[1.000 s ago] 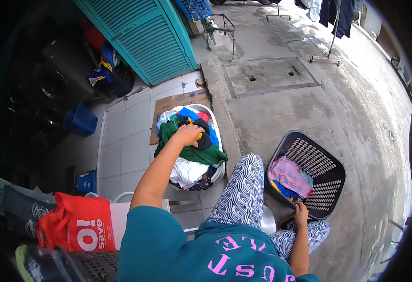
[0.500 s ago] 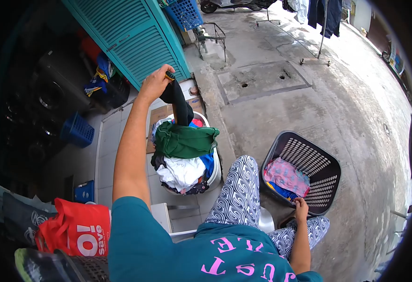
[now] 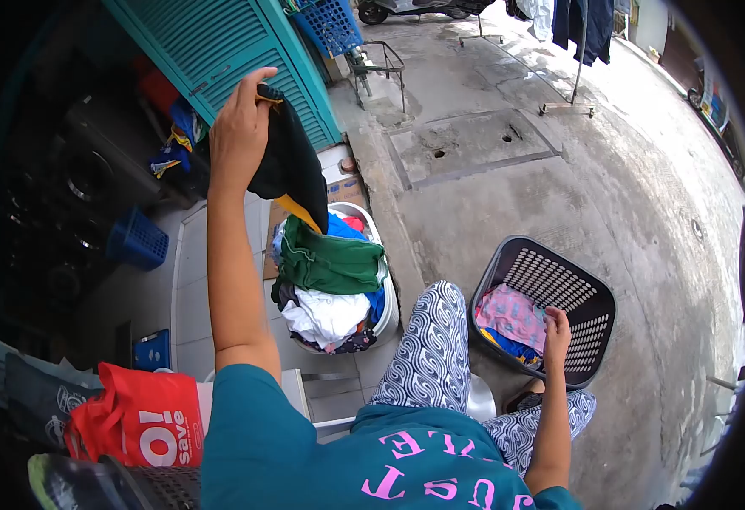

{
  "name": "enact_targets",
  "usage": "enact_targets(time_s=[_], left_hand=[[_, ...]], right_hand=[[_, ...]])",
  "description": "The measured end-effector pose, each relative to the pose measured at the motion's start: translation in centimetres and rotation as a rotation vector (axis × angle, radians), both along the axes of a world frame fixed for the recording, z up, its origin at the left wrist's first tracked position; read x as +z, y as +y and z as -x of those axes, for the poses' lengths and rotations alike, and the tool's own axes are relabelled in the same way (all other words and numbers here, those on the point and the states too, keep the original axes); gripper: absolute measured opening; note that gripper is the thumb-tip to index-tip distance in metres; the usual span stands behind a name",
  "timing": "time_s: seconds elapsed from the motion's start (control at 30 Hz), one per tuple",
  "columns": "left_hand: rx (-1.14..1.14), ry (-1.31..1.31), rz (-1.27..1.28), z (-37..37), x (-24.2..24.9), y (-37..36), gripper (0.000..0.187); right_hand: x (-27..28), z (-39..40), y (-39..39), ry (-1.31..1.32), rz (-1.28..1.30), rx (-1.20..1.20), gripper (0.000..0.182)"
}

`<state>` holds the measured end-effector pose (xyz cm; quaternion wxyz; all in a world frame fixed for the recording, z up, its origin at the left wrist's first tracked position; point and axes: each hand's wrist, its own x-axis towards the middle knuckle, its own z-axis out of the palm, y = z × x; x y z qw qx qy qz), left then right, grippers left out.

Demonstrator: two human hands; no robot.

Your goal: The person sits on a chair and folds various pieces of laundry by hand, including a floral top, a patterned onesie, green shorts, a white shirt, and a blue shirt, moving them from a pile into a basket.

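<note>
My left hand is raised in front of the teal louvred door, closed on one end of a black garment with yellow edging. The garment hangs down to the heap in a white basket. On that heap lie a green cloth and a white cloth, with blue and red pieces around them. My right hand is over the near side of a dark grey basket, its fingers apart. Inside this basket are a pink patterned cloth and a blue and yellow one.
The teal door stands beyond the white basket. A red bag is at the lower left, a blue basket above it. Farther back are a metal frame, a clothes rack and a parked motorcycle.
My left hand has moved up and to the left, pulling more of the black garment up off the heap. My right hand has risen from the dark basket's near rim.
</note>
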<state>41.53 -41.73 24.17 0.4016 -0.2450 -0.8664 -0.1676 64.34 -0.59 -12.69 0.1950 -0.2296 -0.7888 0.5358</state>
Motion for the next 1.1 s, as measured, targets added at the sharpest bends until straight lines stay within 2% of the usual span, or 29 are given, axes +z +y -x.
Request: enact_targets(time_s=[0.03,0.1,0.23,0.3,0.4,0.43,0.5,0.57,0.6,0.63,0.67,0.7,0.77,0.8,0.83,0.87,0.9,0.97,1.03,1.1], left_hand=[[0.029,0.079,-0.136,0.2,0.6,-0.7,0.031],[0.092,0.311,-0.254,0.5,1.9,-1.7,0.032],[0.146,0.394,-0.257,0.6,4.3,-1.3,0.033],[0.104,0.427,-0.250,0.4,5.5,0.0,0.034],[-0.148,0.483,-0.166,-0.7,6.8,4.4,0.034],[-0.348,0.240,-0.295,-0.8,7.3,6.3,0.049],[-0.493,0.221,-0.123,-2.4,6.5,11.0,0.050],[-0.578,0.219,0.102,-3.5,5.3,15.1,0.057],[-0.654,0.224,0.154,-4.6,4.7,17.1,0.061],[-0.730,0.233,0.207,-5.5,4.3,18.9,0.064],[-0.799,0.244,0.205,-5.6,3.6,20.6,0.065],[-0.841,0.252,0.193,-5.7,3.3,21.7,0.065],[-0.842,0.071,-0.072,-5.5,2.9,23.1,0.037],[-0.921,0.059,-0.134,-3.9,2.3,23.8,0.040],[-0.929,-0.294,-0.174,-4.4,2.2,24.0,0.054],[-1.019,-0.334,-0.090,-3.3,1.0,24.5,0.057],[-1.108,-0.371,-0.001,-2.1,-1.1,25.5,0.061],[-1.127,-0.851,-0.003,-2.8,-4.7,26.4,0.057],[-0.952,-1.032,0.071,-2.8,-6.1,27.1,0.041],[-0.981,-1.093,0.021,-1.3,-7.5,27.8,0.037]], right_hand=[[1.2,1.2,-0.4,0.077,0.018,0.044,0.017],[3.9,2.9,-1.5,0.075,0.184,0.096,0.017],[6.1,5.5,-2.8,0.086,0.233,0.169,0.018],[8.1,6.6,-3.6,0.211,0.251,0.236,0.017],[14.3,8.1,-6.1,0.301,0.244,0.277,0.018],[17.4,8.3,-6.9,0.282,0.203,0.285,0.021],[23.1,9.1,-8.3,0.518,0.110,0.381,0.040],[28.8,9.5,-9.0,0.644,-0.158,0.400,0.069],[30.9,10.0,-9.0,0.722,-0.254,0.380,0.078],[32.5,10.5,-8.7,0.801,-0.306,0.352,0.080],[33.8,10.8,-8.0,0.798,-0.198,0.401,0.082],[34.9,10.5,-7.1,0.748,-0.063,0.458,0.073],[35.0,11.1,-4.3,0.748,-0.051,0.526,0.054],[35.1,10.8,-3.1,0.744,-0.074,0.489,0.054],[35.1,10.5,-1.9,0.702,-0.016,0.495,0.045],[34.9,9.9,-0.9,0.661,0.046,0.498,0.038],[34.7,9.3,0.1,0.660,0.031,0.461,0.038],[34.2,8.1,1.8,0.496,-0.069,0.346,0.036],[33.4,6.8,3.4,0.372,-0.229,0.241,0.031],[31.9,5.9,5.3,0.345,-0.321,0.213,0.027]])
